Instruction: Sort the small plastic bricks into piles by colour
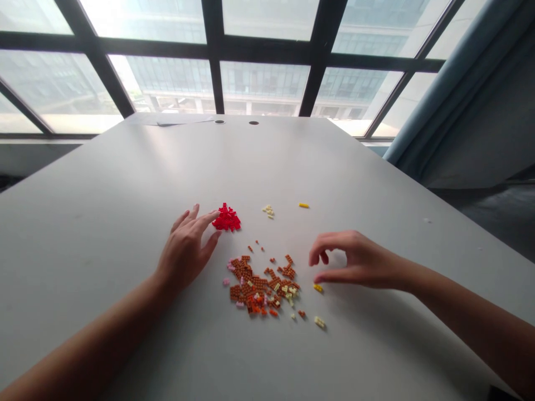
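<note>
My left hand (188,248) lies palm down on the grey table (125,184), fingers stretched out, the fingertips touching a small heap of red bricks (226,218). My right hand (355,259) hovers with curled fingers just right of a mixed pile of brown, orange, pink and cream bricks (261,287); thumb and forefinger are apart and nothing shows between them. A single yellow brick (318,288) lies just under its thumb. A cream brick (320,322) sits nearer to me.
A few cream bricks (268,210) and one yellow brick (304,205) lie farther back. Two cable holes (236,122) and a flat grey sheet (184,118) are at the table's far edge, under large windows. A blue curtain (451,83) hangs at right.
</note>
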The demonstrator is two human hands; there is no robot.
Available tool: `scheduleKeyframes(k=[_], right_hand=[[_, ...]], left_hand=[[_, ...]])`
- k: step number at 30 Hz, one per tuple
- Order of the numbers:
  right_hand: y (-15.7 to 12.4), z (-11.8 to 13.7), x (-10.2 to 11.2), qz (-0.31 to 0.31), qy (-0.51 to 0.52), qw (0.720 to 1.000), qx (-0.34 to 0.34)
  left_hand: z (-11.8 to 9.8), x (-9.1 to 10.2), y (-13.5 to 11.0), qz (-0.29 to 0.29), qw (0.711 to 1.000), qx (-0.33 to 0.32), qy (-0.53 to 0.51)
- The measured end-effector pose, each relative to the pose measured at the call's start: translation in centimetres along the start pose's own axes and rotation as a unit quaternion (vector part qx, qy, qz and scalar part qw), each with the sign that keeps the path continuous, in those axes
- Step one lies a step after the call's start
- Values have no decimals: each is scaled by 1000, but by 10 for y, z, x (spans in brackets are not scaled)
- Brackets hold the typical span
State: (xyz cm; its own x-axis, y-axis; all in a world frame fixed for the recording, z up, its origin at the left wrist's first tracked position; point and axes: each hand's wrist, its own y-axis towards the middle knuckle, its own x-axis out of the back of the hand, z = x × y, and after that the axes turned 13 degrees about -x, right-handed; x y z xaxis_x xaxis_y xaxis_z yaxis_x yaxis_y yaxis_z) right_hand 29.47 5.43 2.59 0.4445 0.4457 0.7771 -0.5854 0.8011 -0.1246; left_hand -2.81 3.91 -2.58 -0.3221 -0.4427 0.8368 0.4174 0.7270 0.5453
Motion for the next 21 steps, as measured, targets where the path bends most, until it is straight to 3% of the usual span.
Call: scheduleKeyframes(k=[3, 6, 10, 13, 16, 19, 21], right_hand=[[-12, 9, -10, 36, 5, 999, 28], [-5, 2, -15, 2, 9, 1000, 27], [25, -21, -13, -124, -20, 992, 19], [50, -38, -11, -242, -50, 969, 2], [60, -42, -11, -312, -73, 947, -19], [46, -25, -11, -319, -52, 946, -18], [26, -4, -12, -262, -15, 965, -9]], left_hand=[[1, -1, -1, -1, 1000, -6, 5], [2, -1, -1, -5, 1000, -11, 9], [2, -1, -2, 1, 1000, -20, 12], [0, 0, -2, 1, 1000, -26, 15], [-1, 1, -2, 1, 999, -31, 14], [-1, 1, -2, 0, 999, -34, 8], [-1, 1, -2, -3, 999, -34, 6]])
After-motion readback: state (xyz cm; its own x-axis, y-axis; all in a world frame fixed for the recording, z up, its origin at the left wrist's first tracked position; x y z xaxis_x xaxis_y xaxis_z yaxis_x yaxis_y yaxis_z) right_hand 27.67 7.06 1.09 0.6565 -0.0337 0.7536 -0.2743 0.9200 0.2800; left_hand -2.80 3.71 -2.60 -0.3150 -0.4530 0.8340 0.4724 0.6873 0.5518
